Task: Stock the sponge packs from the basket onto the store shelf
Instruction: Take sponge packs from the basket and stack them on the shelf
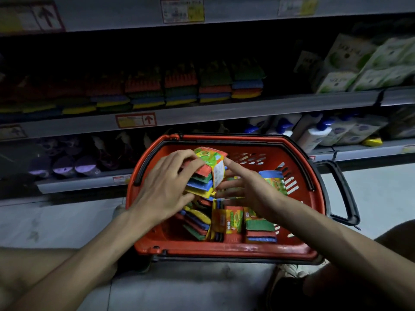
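A red plastic basket (226,249) stands on the floor in front of the shelves, with several multicoloured sponge packs (233,223) lying inside. My left hand (166,187) grips one sponge pack (205,173) above the basket, its colourful label card on top. My right hand (249,187) is at the pack's right side with the forefinger stretched up against the label; whether it grips the pack I cannot tell. A row of the same sponge packs (179,88) stands on the dim middle shelf (224,112) straight above the basket.
White and green packets (368,66) fill the right of the middle shelf. White bottles with blue caps (314,133) stand on the lower shelf to the right, purple items (65,164) to the left. The basket's black handle (343,194) sticks out on the right. My knees flank the basket.
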Tool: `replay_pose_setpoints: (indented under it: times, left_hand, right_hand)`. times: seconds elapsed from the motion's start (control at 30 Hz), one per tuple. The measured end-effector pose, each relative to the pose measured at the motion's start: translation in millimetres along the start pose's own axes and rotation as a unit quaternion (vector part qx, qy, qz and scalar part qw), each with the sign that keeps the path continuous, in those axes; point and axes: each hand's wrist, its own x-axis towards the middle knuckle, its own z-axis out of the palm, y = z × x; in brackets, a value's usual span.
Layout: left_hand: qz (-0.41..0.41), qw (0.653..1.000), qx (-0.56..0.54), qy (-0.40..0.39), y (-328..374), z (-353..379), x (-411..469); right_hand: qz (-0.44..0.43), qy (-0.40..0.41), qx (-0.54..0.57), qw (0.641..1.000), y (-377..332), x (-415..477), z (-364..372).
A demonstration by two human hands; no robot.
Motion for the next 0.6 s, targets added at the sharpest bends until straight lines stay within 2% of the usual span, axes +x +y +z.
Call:
replay_pose_setpoints:
  times: [0.17,0.3,0.4,0.47,0.53,0.57,0.6]
  left_hand:
    - [0.105,0.991,0.027,0.079,20,6,9]
    - [0.121,0.990,0.012,0.075,28,6,23]
    - [0.135,0.987,-0.006,0.089,33,-3,38]
    - [0.072,0.991,-0.049,0.105,40,-10,47]
    - [-0.048,0.984,-0.151,0.085,50,-14,56]
    - [-0.117,0.964,-0.230,0.061,55,-13,60]
    - [-0.181,0.929,-0.319,0.039,59,-12,65]
  right_hand:
    - [-0.013,0.027,0.110,0.993,-2,-9,-3]
    - [-0.034,0.060,0.149,0.986,-8,-17,-11]
    - [-0.081,0.114,0.161,0.977,-20,-21,-23]
    - [-0.126,0.139,0.159,0.969,-31,-24,-33]
    - [-0.155,0.154,0.148,0.965,-41,-29,-44]
    - [-0.166,0.158,0.142,0.963,-45,-33,-48]
    - [-0.177,0.162,0.135,0.961,-50,-37,-51]
